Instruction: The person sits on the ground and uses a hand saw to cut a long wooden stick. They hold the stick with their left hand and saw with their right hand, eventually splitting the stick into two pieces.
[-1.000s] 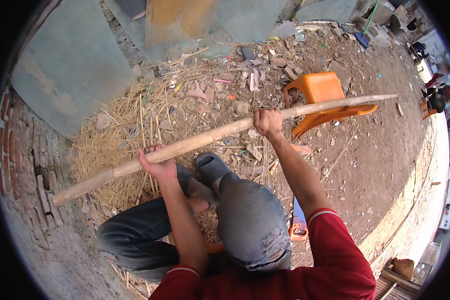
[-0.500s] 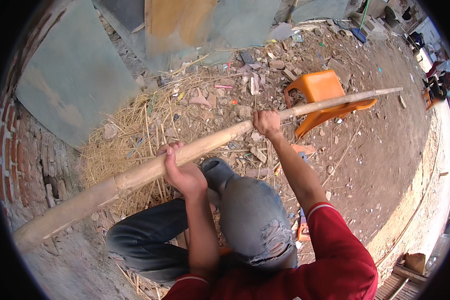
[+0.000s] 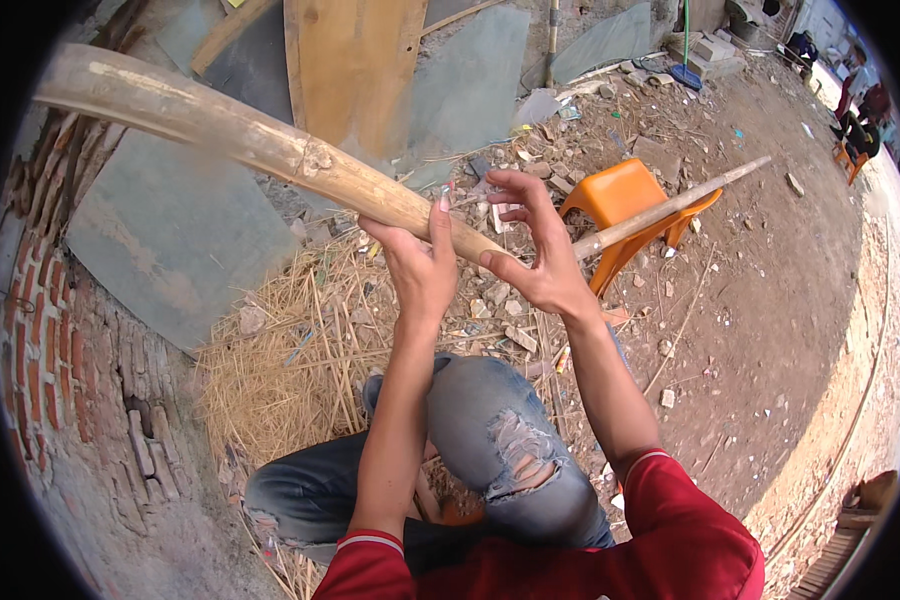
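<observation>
A long, pale bamboo pole (image 3: pixel 370 193) runs slantwise before me, its thick end raised at the upper left and its thin end over an orange plastic stool (image 3: pixel 625 193). My left hand (image 3: pixel 417 265) supports the pole from below, palm up, with the thumb against its near side. Farther along, my right hand (image 3: pixel 553 262) is open around the pole, fingers spread and lifted, thumb close to its underside. The stool lies tipped on the ground; whether the pole touches it I cannot tell.
Dry straw (image 3: pixel 280 365) and broken rubble lie in front of me. At left stands a worn brick wall (image 3: pixel 55 350), with grey sheets (image 3: pixel 175 235) and a brown board (image 3: pixel 350 75) leaning behind. A blue broom (image 3: pixel 685 76) stands far off; people sit at far right.
The pole's thick end has swung up from the lower left to the upper left. My left hand has moved forward and right along with it, and my right hand has loosened its grip.
</observation>
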Demonstrator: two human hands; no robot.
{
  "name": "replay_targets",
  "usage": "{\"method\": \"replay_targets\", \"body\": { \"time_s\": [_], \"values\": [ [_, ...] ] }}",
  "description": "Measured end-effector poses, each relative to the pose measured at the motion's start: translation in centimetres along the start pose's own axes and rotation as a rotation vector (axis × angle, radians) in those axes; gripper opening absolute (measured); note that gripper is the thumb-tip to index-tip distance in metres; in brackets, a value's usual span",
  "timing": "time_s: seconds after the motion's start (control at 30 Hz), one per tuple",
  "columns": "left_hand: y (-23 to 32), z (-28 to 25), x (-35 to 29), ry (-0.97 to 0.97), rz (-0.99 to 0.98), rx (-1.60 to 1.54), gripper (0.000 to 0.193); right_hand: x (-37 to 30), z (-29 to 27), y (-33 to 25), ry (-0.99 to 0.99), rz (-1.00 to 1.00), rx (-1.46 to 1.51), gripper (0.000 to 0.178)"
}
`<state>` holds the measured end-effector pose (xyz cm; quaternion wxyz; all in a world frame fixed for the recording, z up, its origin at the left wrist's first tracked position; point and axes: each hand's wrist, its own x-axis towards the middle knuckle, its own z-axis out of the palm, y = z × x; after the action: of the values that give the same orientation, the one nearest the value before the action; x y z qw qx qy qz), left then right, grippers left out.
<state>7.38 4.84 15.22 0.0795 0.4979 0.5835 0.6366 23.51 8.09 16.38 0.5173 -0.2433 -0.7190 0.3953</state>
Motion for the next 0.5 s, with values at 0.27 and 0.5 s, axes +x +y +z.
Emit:
{"method": "replay_targets", "body": {
  "time_s": [0.27, 0.5],
  "values": [
    [0.8, 5.5, 0.7, -0.412, 0.392, 0.060, 0.069, 6.9, 1.5, -7.7, 0.188, -0.112, -0.230, 0.079],
    [-3.5, 5.3, -1.1, -0.532, 0.339, 0.078, 0.079, 7.9, -5.8, -4.0, 0.669, -0.112, -0.024, 0.032]
  ]
}}
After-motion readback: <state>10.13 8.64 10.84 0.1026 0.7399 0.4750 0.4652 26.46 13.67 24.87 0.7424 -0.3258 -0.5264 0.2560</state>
